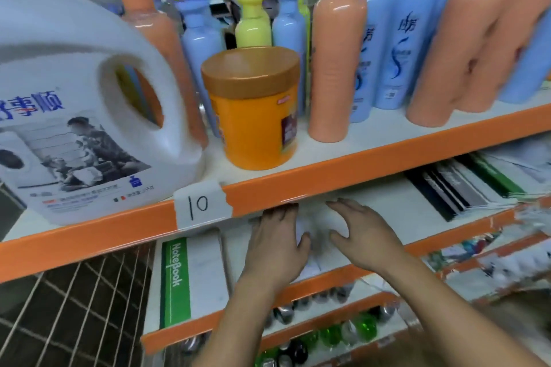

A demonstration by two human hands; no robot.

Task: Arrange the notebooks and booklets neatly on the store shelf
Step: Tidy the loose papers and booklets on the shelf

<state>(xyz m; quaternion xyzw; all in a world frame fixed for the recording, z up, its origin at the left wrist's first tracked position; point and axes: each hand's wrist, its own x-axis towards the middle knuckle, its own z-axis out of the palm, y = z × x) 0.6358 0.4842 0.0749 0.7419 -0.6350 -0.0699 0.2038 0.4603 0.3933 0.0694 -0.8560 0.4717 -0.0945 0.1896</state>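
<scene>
The open left hand (277,244) and open right hand (362,235) rest flat on either side of blurry white paper booklets (320,226), while the green-and-white paper notebook (193,277) lies just left of the left hand, pointing front to back.

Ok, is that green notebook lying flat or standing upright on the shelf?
Lying flat: the green notebook rests cover-up on the shelf, with its green NoteBook title strip facing up towards the camera.
</scene>
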